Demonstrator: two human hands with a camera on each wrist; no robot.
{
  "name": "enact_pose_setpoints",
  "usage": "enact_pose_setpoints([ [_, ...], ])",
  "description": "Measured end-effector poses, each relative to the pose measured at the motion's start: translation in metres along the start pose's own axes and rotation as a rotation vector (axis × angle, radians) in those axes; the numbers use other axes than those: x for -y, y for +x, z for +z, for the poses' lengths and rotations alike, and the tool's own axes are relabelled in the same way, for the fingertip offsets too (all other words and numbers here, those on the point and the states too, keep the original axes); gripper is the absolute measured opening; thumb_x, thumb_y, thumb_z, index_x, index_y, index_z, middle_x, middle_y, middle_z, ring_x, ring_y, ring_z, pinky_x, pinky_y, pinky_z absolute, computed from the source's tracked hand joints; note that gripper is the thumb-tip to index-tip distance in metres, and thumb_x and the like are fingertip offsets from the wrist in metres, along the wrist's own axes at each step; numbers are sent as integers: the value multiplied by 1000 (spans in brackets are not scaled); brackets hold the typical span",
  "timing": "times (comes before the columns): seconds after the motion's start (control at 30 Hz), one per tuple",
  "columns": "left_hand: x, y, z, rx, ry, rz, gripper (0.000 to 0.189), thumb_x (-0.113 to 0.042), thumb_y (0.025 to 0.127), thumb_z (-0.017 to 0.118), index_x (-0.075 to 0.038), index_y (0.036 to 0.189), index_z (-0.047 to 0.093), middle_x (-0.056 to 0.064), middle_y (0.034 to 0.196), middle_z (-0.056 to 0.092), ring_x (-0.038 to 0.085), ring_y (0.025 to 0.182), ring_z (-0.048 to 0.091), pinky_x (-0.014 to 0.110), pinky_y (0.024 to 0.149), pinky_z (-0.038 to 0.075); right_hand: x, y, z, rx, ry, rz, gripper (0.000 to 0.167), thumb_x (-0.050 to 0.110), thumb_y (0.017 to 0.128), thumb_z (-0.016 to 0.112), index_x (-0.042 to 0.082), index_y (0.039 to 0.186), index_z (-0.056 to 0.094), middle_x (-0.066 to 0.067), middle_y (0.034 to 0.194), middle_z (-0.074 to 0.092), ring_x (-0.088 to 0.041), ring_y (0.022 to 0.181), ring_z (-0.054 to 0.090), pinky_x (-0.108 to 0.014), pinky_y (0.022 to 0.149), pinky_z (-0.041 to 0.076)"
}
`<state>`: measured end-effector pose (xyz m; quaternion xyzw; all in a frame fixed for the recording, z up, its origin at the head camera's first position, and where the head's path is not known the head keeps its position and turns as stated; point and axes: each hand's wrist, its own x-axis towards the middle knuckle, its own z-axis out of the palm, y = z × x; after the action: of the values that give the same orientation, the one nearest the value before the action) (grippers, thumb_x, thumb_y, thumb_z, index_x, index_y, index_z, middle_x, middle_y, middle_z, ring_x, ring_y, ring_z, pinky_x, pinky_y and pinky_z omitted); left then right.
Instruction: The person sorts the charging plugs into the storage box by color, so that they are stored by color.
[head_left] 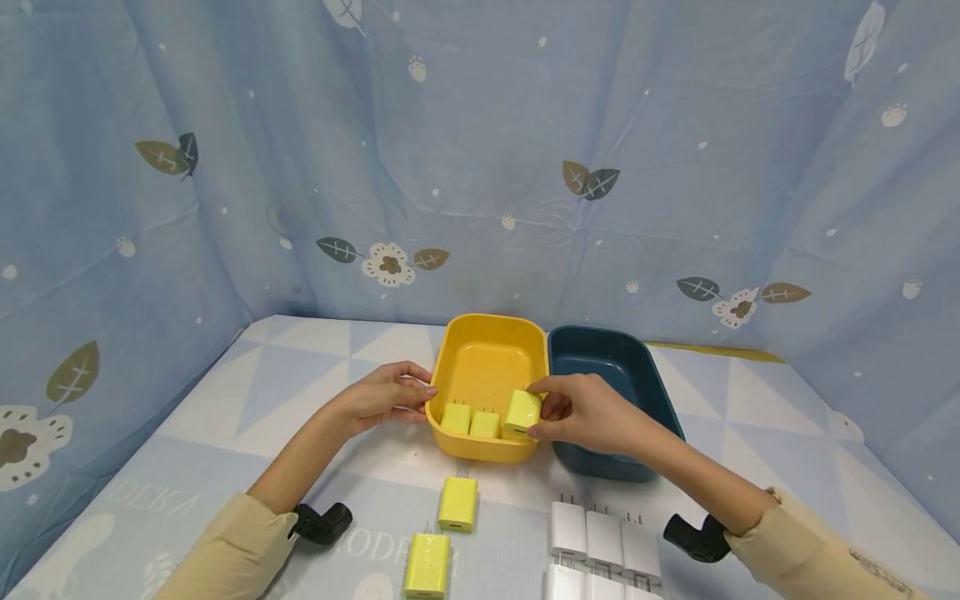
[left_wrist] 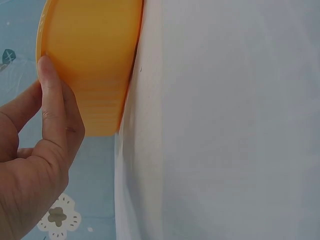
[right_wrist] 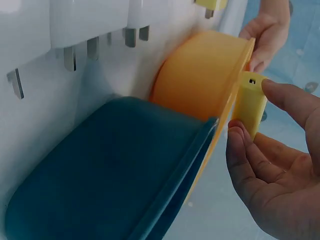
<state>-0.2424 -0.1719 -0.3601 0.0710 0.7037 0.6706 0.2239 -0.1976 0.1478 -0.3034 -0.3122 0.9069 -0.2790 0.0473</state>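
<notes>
My right hand [head_left: 588,410] pinches a yellow charger plug [head_left: 522,412] between thumb and fingers, over the near right corner of a yellow bin [head_left: 491,450]. In the right wrist view the plug [right_wrist: 249,102] shows its port end by the thumb. Two more yellow plugs, one at the left [head_left: 456,417] and one beside it [head_left: 485,424], stand in the bin's near end, prongs up. At the bin's left side my left hand [head_left: 386,393] grips the rim. The left wrist view has its fingers [left_wrist: 52,105] against the bin's outer wall [left_wrist: 95,60].
A dark teal bin [head_left: 603,467] stands right against the yellow one. Two yellow plugs lie in front, one nearer the bin [head_left: 458,503] and one closer to me [head_left: 427,565]. Several white charger plugs [head_left: 604,537] lie in rows at the near right. A blue curtain [head_left: 480,167] hangs behind.
</notes>
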Motion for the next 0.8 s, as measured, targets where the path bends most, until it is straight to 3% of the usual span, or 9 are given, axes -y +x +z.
enact_pose_setpoints([
  [0.33, -1, 0, 0, -2, 11, -10, 36, -8, 96, 65, 5, 123, 44, 13, 95, 64, 20, 77, 66, 32, 76, 60, -7, 11, 4, 21, -6, 65, 56, 26, 83, 82, -1, 128, 61, 5, 87, 64, -10, 77, 58, -23, 70, 54],
  [0.8, -1, -1, 1, -9, 13, -8, 37, -8, 96, 66, 5, 123, 44, 13, 95, 62, 20, 77, 64, 32, 76, 60, -6, 16, 8, 44, -26, 85, 51, 25, 82, 83, 1, 123, 64, 5, 84, 63, -12, 75, 57, -23, 65, 53],
])
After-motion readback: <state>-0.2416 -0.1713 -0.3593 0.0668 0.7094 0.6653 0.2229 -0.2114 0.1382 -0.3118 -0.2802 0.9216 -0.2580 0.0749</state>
